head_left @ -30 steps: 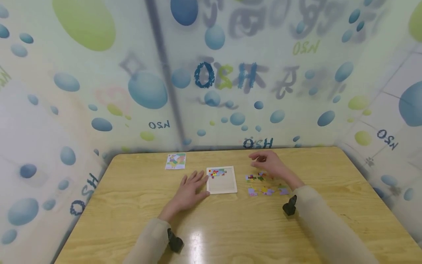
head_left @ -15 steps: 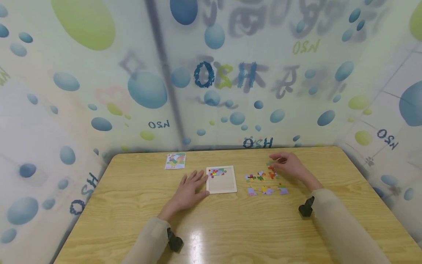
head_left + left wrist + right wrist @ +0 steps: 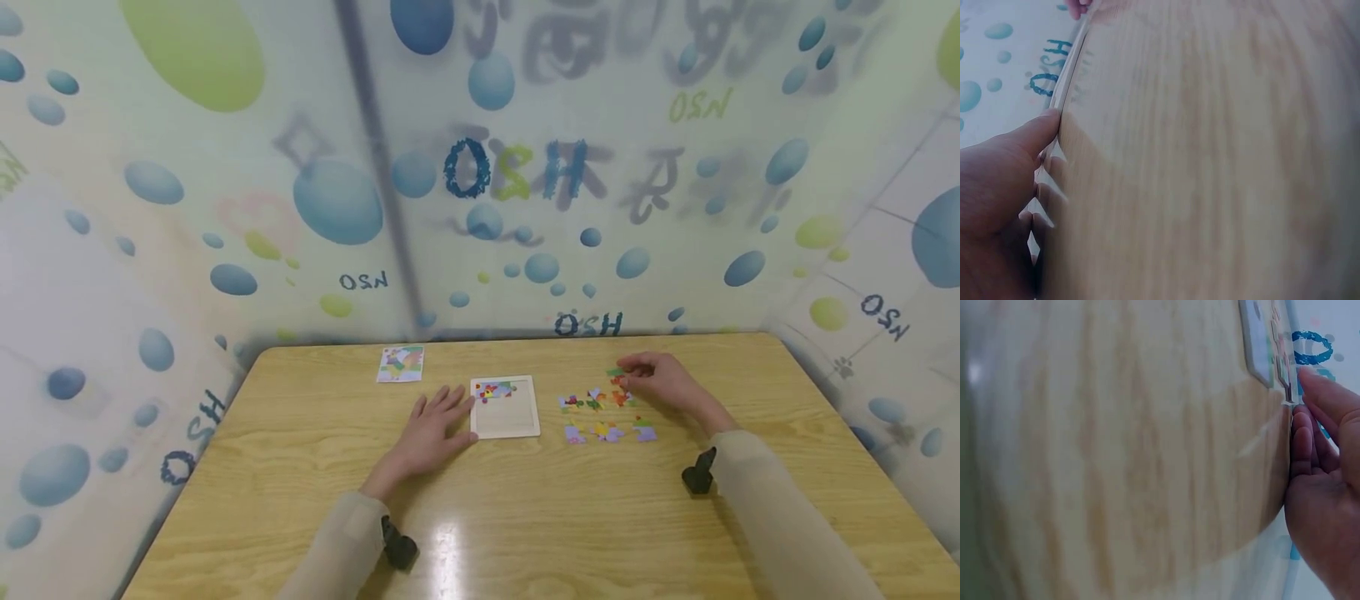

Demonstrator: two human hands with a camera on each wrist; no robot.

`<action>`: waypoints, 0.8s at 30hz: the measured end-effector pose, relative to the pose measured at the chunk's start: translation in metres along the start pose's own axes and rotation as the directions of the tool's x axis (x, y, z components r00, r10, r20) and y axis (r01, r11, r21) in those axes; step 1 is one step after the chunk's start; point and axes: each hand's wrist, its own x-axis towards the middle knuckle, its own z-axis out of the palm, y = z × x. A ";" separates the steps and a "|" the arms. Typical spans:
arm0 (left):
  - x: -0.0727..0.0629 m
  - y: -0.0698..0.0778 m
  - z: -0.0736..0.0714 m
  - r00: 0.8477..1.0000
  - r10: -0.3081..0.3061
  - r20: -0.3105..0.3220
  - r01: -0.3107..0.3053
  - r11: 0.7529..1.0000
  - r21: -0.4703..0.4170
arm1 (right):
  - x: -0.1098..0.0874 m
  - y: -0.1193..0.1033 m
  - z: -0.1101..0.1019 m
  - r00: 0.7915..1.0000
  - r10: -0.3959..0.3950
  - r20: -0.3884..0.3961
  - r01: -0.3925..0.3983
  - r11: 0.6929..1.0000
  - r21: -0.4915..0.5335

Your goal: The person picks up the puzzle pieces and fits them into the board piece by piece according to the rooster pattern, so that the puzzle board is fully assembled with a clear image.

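A square wooden puzzle tray [image 3: 534,408] lies at mid-table, with a few joined colourful pieces [image 3: 495,390] in its top left part. My left hand [image 3: 435,433] lies flat with spread fingers, touching the tray's left edge. To the right of the tray, several loose jigsaw pieces [image 3: 602,432] lie in two rough rows. My right hand [image 3: 660,379] is at the far right end of the upper row, bent fingers over a green and orange puzzle piece [image 3: 615,373]. In the right wrist view its thumb and curled fingers [image 3: 1302,444] are near the tabletop; any grip on the piece is hidden.
A small square picture card [image 3: 401,365] lies at the back left of the wooden table [image 3: 517,517]. Behind the table stands a wall [image 3: 480,258] patterned with blue and green spots. Dark wrist devices [image 3: 398,546] sit at both cuffs.
My right hand has moved right from above the upper row to its far right end, uncovering orange pieces there. Over the last half second it barely shifts. My left hand stays on the tray.
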 end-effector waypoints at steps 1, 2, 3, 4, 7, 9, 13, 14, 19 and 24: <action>0.000 0.000 -0.001 1.000 -0.003 0.002 0.003 1.000 -0.001 | 0.000 0.000 0.000 1.000 -0.013 0.002 0.013 1.000 -0.011; 0.000 0.001 -0.001 1.000 -0.007 0.005 0.007 1.000 0.004 | 0.000 0.000 0.001 1.000 -0.020 -0.004 0.020 1.000 -0.023; 0.001 0.001 -0.001 1.000 -0.016 0.011 0.016 1.000 0.013 | 0.001 0.000 0.001 1.000 -0.028 -0.005 0.028 0.999 -0.032; 0.001 0.001 -0.002 1.000 -0.022 0.013 0.022 1.000 0.018 | 0.002 0.000 0.002 0.999 -0.037 -0.008 0.037 0.998 -0.041; 0.001 0.002 -0.002 0.998 -0.047 0.034 0.046 0.999 0.026 | 0.003 0.000 0.003 0.998 -0.060 -0.003 0.060 0.996 -0.065; 0.001 0.002 -0.002 0.998 -0.050 0.039 0.049 0.998 0.027 | 0.003 0.000 0.003 0.998 -0.055 0.001 0.055 0.996 -0.068; 0.001 0.002 -0.001 0.999 -0.044 0.031 0.043 0.999 0.022 | 0.004 -0.001 0.003 0.999 -0.048 0.007 0.048 0.996 -0.075; 0.001 0.002 -0.001 0.999 -0.043 0.027 0.042 0.999 0.022 | 0.005 -0.001 0.003 0.999 -0.044 0.008 0.044 0.996 -0.075; 0.001 0.003 -0.002 0.998 -0.049 0.032 0.048 0.999 0.018 | 0.004 -0.001 0.002 1.000 -0.015 0.003 0.015 0.999 -0.044; 0.001 0.004 -0.002 0.998 -0.058 0.034 0.058 0.998 0.010 | 0.004 0.000 0.002 1.000 0.006 -0.027 -0.007 1.000 -0.017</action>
